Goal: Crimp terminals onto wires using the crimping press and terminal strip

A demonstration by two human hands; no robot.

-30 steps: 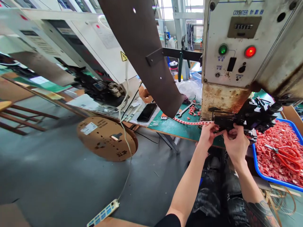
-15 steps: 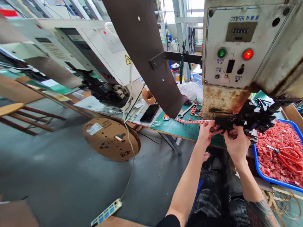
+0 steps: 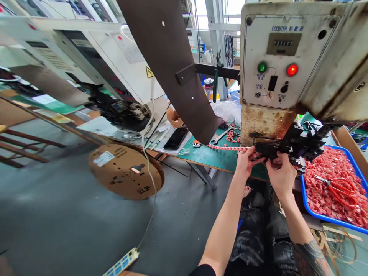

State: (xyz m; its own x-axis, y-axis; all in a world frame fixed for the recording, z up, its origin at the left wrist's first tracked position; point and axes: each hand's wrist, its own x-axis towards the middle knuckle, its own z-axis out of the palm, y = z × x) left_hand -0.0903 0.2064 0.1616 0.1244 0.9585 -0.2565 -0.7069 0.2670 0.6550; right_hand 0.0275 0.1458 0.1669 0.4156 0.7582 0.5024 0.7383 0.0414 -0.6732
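Note:
A strip of red terminals [image 3: 227, 147] runs across the green mat [image 3: 212, 157] into the black feed head [image 3: 290, 147] of a worn cream press machine [image 3: 276, 65]. My left hand [image 3: 245, 163] pinches the strip where it enters the feed head. My right hand [image 3: 281, 174] is just beside it, fingers closed under the black head; what it holds is hidden by the fingers.
A blue tray [image 3: 309, 203] full of red pieces, with red scissors [image 3: 337, 188] on top, sits at the right. A wrench [image 3: 221, 136] and a phone [image 3: 176, 138] lie on the bench. A large brown reel [image 3: 172, 57] hangs above; a cardboard reel [image 3: 125, 174] and a power strip [image 3: 122, 262] lie on the floor.
Both hands stay at the feed head, with small finger movements on the strip. The view has shifted slightly with my head.

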